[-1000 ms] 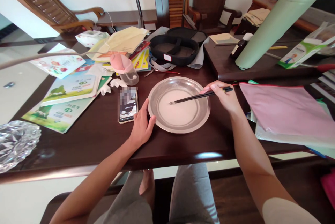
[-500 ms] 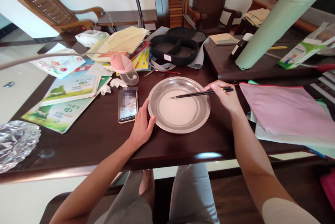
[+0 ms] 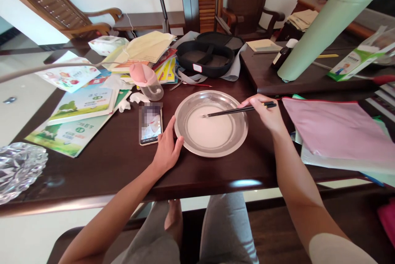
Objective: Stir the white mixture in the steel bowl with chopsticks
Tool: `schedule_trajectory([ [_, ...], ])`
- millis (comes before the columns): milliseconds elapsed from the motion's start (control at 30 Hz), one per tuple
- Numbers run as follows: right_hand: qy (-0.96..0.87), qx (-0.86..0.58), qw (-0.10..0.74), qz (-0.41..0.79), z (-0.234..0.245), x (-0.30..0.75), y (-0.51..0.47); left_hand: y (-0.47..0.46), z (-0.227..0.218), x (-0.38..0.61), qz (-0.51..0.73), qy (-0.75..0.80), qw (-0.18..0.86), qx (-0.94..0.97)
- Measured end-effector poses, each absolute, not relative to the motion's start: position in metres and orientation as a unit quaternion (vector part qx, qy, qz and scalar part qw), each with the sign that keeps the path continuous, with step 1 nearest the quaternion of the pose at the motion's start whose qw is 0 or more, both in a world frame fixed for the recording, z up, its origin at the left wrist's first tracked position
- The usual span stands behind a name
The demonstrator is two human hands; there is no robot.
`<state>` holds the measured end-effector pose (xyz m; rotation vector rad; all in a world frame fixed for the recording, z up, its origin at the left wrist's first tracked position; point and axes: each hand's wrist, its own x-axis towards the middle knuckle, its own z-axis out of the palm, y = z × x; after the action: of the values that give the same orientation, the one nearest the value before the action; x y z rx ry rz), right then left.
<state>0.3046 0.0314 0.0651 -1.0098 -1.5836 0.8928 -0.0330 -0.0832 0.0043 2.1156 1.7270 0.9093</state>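
A round metal dish (image 3: 240, 132) sits on the dark table, with a milky white mixture (image 3: 211, 130) in its bottom. My left hand (image 3: 166, 144) steadies the dish at its left rim, the thumb on the near side and the fingers along the edge. From the right, my right hand (image 3: 265, 112) is closed around a pair of black chopsticks (image 3: 230, 111). Their tips dip into the white mixture, left of its middle. Just beyond my left fingers lies a phone (image 3: 151, 126) with its screen lit.
A pink-topped bottle (image 3: 146, 81), crumpled tissues (image 3: 138, 97) and booklets (image 3: 83, 101) lie at the left. Behind the dish is an open black case (image 3: 205, 58). A green thermos (image 3: 327, 33) and a pink zip pouch (image 3: 336, 128) are at the right. A glass bowl (image 3: 21, 169) stands near the left edge.
The chopstick tips have shifted very slightly to the right within the mixture. My left hand and the dish have stayed in place.
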Motion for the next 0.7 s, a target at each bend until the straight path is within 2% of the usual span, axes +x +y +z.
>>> schedule_trajectory([
  [100,-0.596,-0.450,0.558,0.362,0.061,0.313,0.037,-0.083,0.006,-0.032,0.319,0.593,0.134,0.728],
  [167,-0.587,-0.447,0.562,0.373,0.059,0.315,0.037,-0.083,0.006,-0.032,0.324,0.592,0.138,0.725],
  [400,-0.691,-0.403,0.458,0.389,0.067,0.300,0.028,-0.084,0.006,-0.031,0.337,0.589,0.143,0.720],
  [600,-0.587,-0.444,0.569,0.366,0.060,0.314,0.038,-0.083,0.005,-0.033,0.315,0.591,0.137,0.730],
  [700,-0.595,-0.432,0.551,0.395,0.059,0.313,0.037,-0.083,0.005,-0.033,0.309,0.597,0.132,0.729],
])
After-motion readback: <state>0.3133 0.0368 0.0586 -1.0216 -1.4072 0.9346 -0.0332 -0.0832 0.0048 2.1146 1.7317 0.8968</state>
